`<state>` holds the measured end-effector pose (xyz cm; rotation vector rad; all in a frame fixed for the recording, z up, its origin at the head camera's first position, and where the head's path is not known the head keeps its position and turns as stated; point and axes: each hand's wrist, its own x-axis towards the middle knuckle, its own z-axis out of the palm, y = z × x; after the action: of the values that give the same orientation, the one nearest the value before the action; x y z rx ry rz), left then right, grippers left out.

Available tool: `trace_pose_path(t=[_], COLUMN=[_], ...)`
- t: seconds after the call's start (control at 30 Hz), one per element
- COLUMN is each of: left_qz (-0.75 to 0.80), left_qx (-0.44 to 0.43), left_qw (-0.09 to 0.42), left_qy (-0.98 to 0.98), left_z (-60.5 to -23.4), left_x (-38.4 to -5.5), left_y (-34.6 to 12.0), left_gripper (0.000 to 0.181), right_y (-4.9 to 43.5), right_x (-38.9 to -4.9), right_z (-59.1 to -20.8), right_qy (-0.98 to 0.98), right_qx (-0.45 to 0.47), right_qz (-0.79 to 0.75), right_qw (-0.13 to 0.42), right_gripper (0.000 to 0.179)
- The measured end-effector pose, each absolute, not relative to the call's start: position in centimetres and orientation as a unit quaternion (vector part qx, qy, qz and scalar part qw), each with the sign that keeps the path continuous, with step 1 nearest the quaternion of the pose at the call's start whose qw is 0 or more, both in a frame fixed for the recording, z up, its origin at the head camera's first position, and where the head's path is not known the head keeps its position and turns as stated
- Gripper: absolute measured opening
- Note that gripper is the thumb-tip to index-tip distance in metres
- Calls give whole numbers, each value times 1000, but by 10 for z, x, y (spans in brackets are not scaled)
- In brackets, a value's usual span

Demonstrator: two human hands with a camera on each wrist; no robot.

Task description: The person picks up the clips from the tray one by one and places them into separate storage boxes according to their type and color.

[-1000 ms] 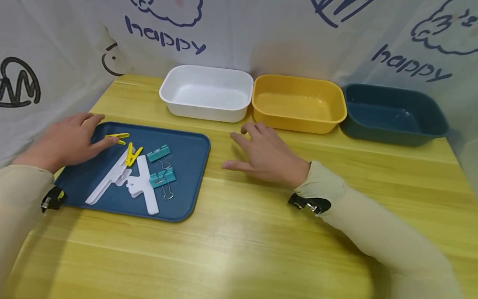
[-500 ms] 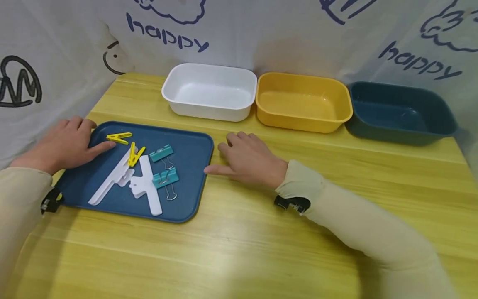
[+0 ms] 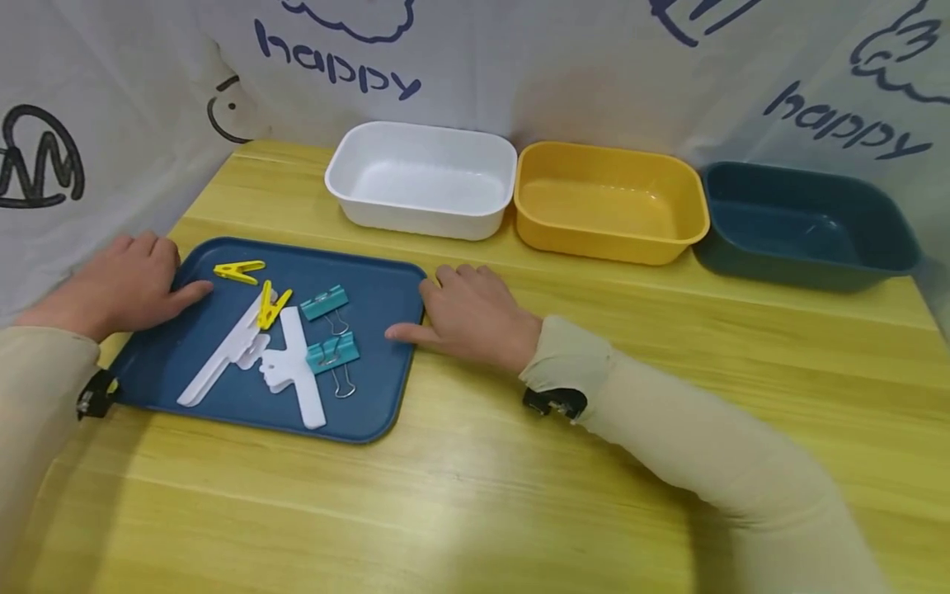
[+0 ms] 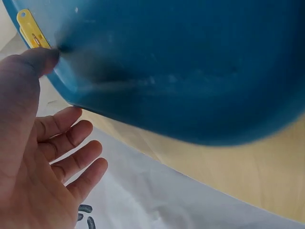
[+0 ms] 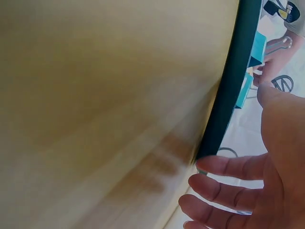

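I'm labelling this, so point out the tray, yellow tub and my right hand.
Blue tray (image 3: 382,371), head view, bare floor.
Yellow tub (image 3: 604,247), head view, front wall.
Right hand (image 3: 478,318), head view, back of hand.

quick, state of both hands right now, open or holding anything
Left hand: open, at the left edge of the tray.
Right hand: open, at the right edge of the tray.
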<state>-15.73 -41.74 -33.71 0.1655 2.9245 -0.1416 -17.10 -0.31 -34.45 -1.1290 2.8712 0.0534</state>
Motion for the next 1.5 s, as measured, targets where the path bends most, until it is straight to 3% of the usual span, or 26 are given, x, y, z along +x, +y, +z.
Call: trace_pose_path(t=[0.1,0.63,0.97,1.33,1.5], left_qz=[-63,-99,-77,-105,-111], left_qx=[60,68,77,121,122], left_qw=[120,179,182,178,177], left_qy=[989,976,977,971,970], left_z=[-336,-335,-341,-338,-336], left_x=[-159,-164,-165,-168,-169], left_y=[-420,-421,-420,-402,-390], left_gripper=[49,47,38,29,35], right_y=[-8,-14,-8,5,15], right_x=[-170,-165,-159,-161,-163], right_z=[-345,-346,-348,-347,-346], right_qy=[932,938,934,932,930], right_qx=[-361,-344,-353,-360,-364], right_qz=[25,38,44,47,44], right_qw=[28,20,-9,18,26], right_gripper=[81,67,54,55,53])
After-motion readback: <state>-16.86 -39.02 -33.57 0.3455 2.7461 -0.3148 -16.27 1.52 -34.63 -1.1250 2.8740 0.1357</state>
